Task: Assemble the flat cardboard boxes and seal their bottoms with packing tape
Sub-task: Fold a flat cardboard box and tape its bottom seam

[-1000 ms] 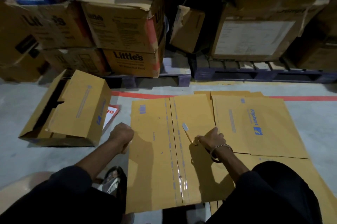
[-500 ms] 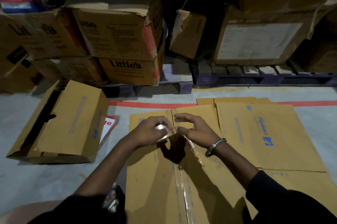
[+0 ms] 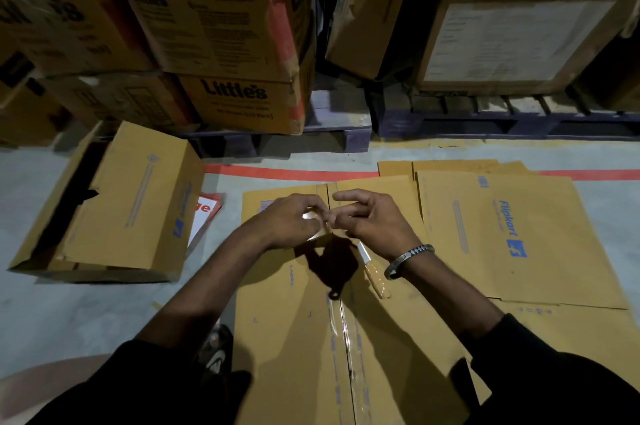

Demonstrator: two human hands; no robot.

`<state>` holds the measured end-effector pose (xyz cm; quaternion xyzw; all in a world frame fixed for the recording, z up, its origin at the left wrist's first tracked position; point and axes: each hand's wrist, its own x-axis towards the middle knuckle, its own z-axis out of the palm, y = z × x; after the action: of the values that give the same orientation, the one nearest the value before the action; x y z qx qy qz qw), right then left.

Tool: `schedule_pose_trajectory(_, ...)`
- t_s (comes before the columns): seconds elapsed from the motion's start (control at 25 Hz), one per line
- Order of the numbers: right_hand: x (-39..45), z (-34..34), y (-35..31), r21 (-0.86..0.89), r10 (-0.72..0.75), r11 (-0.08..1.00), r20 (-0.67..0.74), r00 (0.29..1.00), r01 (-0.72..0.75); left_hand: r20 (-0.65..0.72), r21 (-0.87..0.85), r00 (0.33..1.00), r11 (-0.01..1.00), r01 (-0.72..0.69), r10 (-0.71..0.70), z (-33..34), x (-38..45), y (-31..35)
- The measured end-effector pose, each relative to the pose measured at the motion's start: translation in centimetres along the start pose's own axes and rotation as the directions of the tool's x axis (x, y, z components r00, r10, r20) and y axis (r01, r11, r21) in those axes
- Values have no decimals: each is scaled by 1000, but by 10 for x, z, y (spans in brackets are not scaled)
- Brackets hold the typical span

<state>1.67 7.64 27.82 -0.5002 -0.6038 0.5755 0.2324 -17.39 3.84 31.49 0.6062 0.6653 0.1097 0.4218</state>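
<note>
1. While the box lies on the floor with its bottom flaps closed, a roll of tape is gripped in the left hand above the seam.
2. The tape end is pinched by the right hand — index finger extended.
3. A knife is seen lying on the box, just beside the taped seam.
4. An assembled box rests to the left; flat boxes are stacked at right.
</note>
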Motion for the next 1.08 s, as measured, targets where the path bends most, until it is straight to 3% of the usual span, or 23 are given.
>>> schedule_pose_trajectory(0.2, -4, -1, -5, -44, -53, 998, -67, 996, 50, 20, 47, 1000, 999, -17, 17, 1, -2, 1)
schedule_pose_trajectory(0.8, -1, 4, -4, -104, -101, 990, -91, 991, 92, 55, 23, 998, 1000, -18, 16, 8, 3, -5)
schedule_pose_trajectory(0.96, -1, -4, -11, -24, -55, 998, -85, 995, 53, 44, 154, 998, 988, 30, -37, 4, 1, 0)
schedule_pose_trajectory(1.08, 4, -22, -21, 244, 128, 963, -31, 991, -117, -29, 20, 1000, 1000, 0, 1, -9, 0, 1)
